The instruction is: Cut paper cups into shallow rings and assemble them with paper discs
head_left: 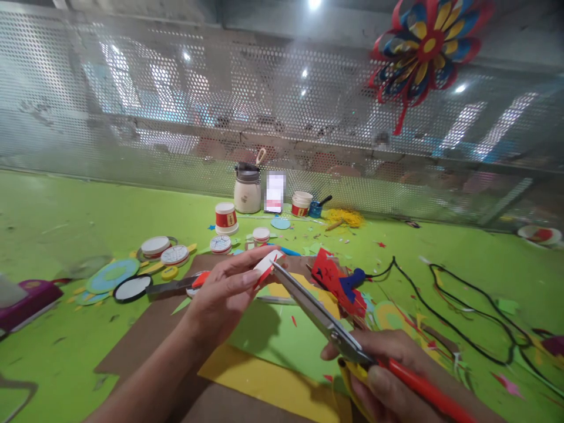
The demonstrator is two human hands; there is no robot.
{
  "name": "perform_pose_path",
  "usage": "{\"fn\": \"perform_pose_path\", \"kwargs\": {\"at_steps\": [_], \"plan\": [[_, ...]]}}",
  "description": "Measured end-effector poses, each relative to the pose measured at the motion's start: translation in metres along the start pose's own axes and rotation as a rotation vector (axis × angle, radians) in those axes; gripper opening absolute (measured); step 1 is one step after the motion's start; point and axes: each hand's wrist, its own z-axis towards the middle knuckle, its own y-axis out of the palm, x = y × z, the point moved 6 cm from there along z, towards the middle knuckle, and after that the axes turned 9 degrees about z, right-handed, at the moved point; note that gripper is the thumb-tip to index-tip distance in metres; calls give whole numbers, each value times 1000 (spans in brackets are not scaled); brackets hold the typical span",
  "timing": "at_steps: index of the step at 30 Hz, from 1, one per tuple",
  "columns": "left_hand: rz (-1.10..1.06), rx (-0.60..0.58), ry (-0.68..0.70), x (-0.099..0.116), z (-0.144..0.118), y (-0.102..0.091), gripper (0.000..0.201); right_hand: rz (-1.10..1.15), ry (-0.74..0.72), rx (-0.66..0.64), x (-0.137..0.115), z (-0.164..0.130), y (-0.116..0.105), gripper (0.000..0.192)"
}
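Observation:
My left hand (227,291) pinches a small red and white paper piece (267,264) between thumb and fingers, held above the table. My right hand (388,376) grips red-handled scissors (317,314), and the blade tips touch the edge of that paper piece. Beneath both hands lie a yellow sheet (268,382) and a green sheet (282,341) on brown cardboard (141,341).
The green table (66,217) holds paper discs (112,275), small red and white pots (226,218), a white jar (247,189), a red and blue paper cutout (337,282) and a black cord (462,311). A perforated metal screen (176,117) stands behind, with a paper flower (427,47) on it.

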Motion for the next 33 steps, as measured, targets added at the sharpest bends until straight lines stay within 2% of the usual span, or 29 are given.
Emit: {"fn": "perform_pose_path", "kwargs": {"at_steps": [3,6,9,12,14,16,19,22,25,29,33], "plan": [[-2,6,28,0,1,-4,30,151,103,60,9,-5,-5,61],[4,21,73,3,1,-7,23,239,141,85,15,-6,-10,58],[16,29,70,5,1,-6,31,241,105,61,11,-2,-10,62],[45,39,61,6,1,-5,38,117,23,51,1,4,-8,56],[108,25,44,4,2,-4,40,-15,-45,156,-7,7,-12,42],[225,-16,28,-2,2,-3,40,-133,-112,316,-16,7,-20,28],[503,-108,119,-9,0,4,39,-164,-171,431,-28,5,-27,25],[785,-195,303,-14,-7,18,51,-95,-220,391,-35,7,-27,25],[963,-269,428,-18,-13,31,61,-150,-288,384,-40,10,-27,26],[1069,-328,500,-21,-17,41,63,-183,-347,389,-39,14,-27,28],[1108,-344,535,-21,-17,47,63,-186,-337,353,-31,18,-24,30]]}}
